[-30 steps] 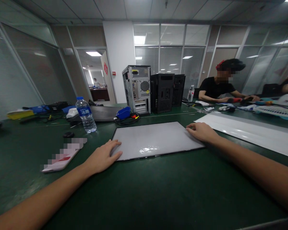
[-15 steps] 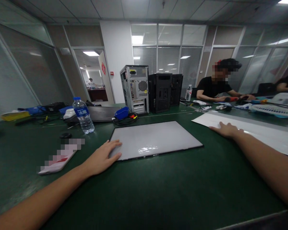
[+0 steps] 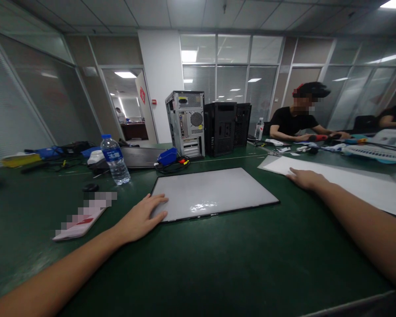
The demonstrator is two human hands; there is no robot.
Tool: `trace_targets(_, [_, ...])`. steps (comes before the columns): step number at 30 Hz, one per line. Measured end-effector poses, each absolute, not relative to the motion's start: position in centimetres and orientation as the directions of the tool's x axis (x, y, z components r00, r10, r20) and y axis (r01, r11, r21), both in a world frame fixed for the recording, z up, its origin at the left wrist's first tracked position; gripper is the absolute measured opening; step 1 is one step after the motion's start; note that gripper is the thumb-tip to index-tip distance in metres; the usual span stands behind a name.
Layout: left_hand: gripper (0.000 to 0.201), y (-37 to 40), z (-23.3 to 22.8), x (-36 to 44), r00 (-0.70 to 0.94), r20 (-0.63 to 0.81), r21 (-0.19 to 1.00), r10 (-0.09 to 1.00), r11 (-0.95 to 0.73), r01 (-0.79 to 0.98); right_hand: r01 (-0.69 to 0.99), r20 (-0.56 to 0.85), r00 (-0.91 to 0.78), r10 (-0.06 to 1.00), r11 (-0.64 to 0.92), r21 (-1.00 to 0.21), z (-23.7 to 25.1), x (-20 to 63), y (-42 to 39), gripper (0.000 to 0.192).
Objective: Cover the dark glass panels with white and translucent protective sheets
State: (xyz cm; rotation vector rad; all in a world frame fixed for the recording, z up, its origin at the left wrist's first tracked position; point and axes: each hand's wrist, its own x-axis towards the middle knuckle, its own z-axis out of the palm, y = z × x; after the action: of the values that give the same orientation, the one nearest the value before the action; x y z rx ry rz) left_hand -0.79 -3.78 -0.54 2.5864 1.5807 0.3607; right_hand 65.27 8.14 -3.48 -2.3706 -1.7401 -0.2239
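Note:
A flat panel (image 3: pixel 214 191) with a greyish-white glossy face and thin black border, like an LCD screen's backlight unit, lies on the green table. My left hand (image 3: pixel 148 213) rests on its left end, fingers spread over the face and thumb near the front edge. To the right, a stack of thin white sheets (image 3: pixel 353 182) lies on the table, with a more see-through sheet (image 3: pixel 267 164) showing at its left end. My right hand (image 3: pixel 306 179) pinches the near left edge of the top white sheet between thumb and fingers.
A water bottle (image 3: pixel 115 160) and a pinkish-white flat object (image 3: pixel 81 224), partly blurred out, are at the left. Computer cases (image 3: pixel 219 130) stand behind the panel. Across the table a person (image 3: pixel 295 121) in black works among tools. A white, fan-like object (image 3: pixel 376 152) lies at the right.
My right hand's fingers have drawn together from a spread pose onto the white sheet's edge. The white and see-through sheets have shifted apart at their left end. My left hand and the panel stay put.

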Motion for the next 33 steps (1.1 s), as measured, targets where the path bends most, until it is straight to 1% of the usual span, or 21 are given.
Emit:
trace_targets(3, [0.061, -3.9, -0.4, -0.7, 0.443, 0.154, 0.187, 0.883, -0.466, 0.865, 0.971, 0.171, 0.237, 0.956, -0.235, -0.032, -2.7, 64.3, 7.9, 0.053])
trace_targets(5, [0.060, -3.9, -0.4, -0.7, 0.442, 0.161, 0.182, 0.883, -0.466, 0.866, 0.977, 0.171, 0.212, 0.962, -0.212, -0.017, -2.1, 63.2, 7.4, 0.053])
trace_targets(8, [0.060, -4.0, -0.3, -0.6, 0.445, 0.171, 0.178, 0.879, -0.472, 0.864, 0.978, 0.206, 0.203, 0.957, -0.209, 0.006, -1.1, 61.1, 6.5, 0.052])
trace_targets(11, [0.060, -4.0, -0.3, -0.5, 0.439, 0.172, 0.173, 0.882, -0.466, 0.868, 0.981, 0.275, 0.179, 0.945, -0.194, 0.026, -0.2, 58.3, 5.5, 0.050])
trace_targets(14, [0.059, -4.0, -0.3, -0.5, 0.430, 0.168, 0.169, 0.887, -0.455, 0.874, 0.993, 0.340, 0.095, 0.936, -0.113, 0.031, 0.6, 54.9, 4.7, 0.052])
trace_targets(16, [0.059, -4.0, -0.3, -0.5, 0.430, 0.165, 0.170, 0.888, -0.455, 0.874, 1.000, 0.345, -0.005, 0.939, -0.005, 0.028, 1.0, 52.6, 4.2, 0.052])
trace_targets(17, [0.059, -4.0, -0.4, -0.5, 0.431, 0.163, 0.171, 0.888, -0.456, 0.874, 0.996, 0.317, -0.087, 0.944, 0.090, 0.004, 1.1, 51.5, 4.0, 0.052])
trace_targets(19, [0.059, -4.0, -0.4, -0.6, 0.431, 0.162, 0.175, 0.888, -0.456, 0.873, 0.945, 0.241, -0.276, 0.931, 0.308, -0.109, 1.2, 49.9, 3.6, 0.054])
trace_targets(20, [0.059, -4.0, -0.4, -0.6, 0.429, 0.162, 0.178, 0.889, -0.454, 0.873, 0.904, 0.222, -0.348, 0.911, 0.389, -0.177, 1.2, 49.4, 3.5, 0.056])
trace_targets(21, [0.059, -4.0, -0.3, -0.6, 0.426, 0.162, 0.182, 0.890, -0.451, 0.874, 0.873, 0.224, -0.386, 0.895, 0.433, -0.227, 1.0, 49.1, 3.4, 0.057])
trace_targets(22, [0.059, -4.1, -0.3, -0.6, 0.423, 0.161, 0.186, 0.892, -0.448, 0.875, 0.864, 0.239, -0.386, 0.891, 0.440, -0.246, 0.8, 49.0, 3.4, 0.058])
trace_targets(23, [0.059, -4.1, -0.3, -0.6, 0.419, 0.159, 0.190, 0.894, -0.444, 0.876, 0.879, 0.261, -0.358, 0.897, 0.418, -0.231, 0.6, 49.0, 3.4, 0.058])
trace_targets(25, [0.060, -4.1, -0.2, -0.5, 0.411, 0.152, 0.195, 0.899, -0.435, 0.879, 0.914, 0.277, -0.318, 0.907, 0.371, -0.166, 0.0, 49.3, 3.6, 0.057])
trace_targets(27, [0.062, -4.2, -0.1, -0.5, 0.406, 0.148, 0.198, 0.902, -0.429, 0.881, 0.915, 0.260, -0.342, 0.903, 0.383, -0.127, -0.4, 49.6, 3.7, 0.056])
trace_targets(28, [0.062, -4.2, -0.1, -0.4, 0.405, 0.147, 0.198, 0.902, -0.428, 0.882, 0.901, 0.249, -0.372, 0.894, 0.412, -0.133, -0.6, 49.6, 3.7, 0.055])
trace_targets(30, [0.062, -4.2, -0.1, -0.4, 0.410, 0.148, 0.195, 0.900, -0.433, 0.880, 0.856, 0.238, -0.430, 0.871, 0.476, -0.198, -0.8, 49.5, 3.7, 0.054])
trace_targets(32, [0.061, -4.1, -0.2, -0.5, 0.416, 0.154, 0.198, 0.896, -0.441, 0.876, 0.809, 0.279, -0.454, 0.846, 0.523, -0.268, -0.8, 49.2, 3.8, 0.053])
trace_targets(33, [0.060, -4.1, -0.3, -0.5, 0.419, 0.158, 0.203, 0.894, -0.444, 0.873, 0.799, 0.311, -0.448, 0.838, 0.531, -0.281, -0.8, 49.1, 3.9, 0.053])
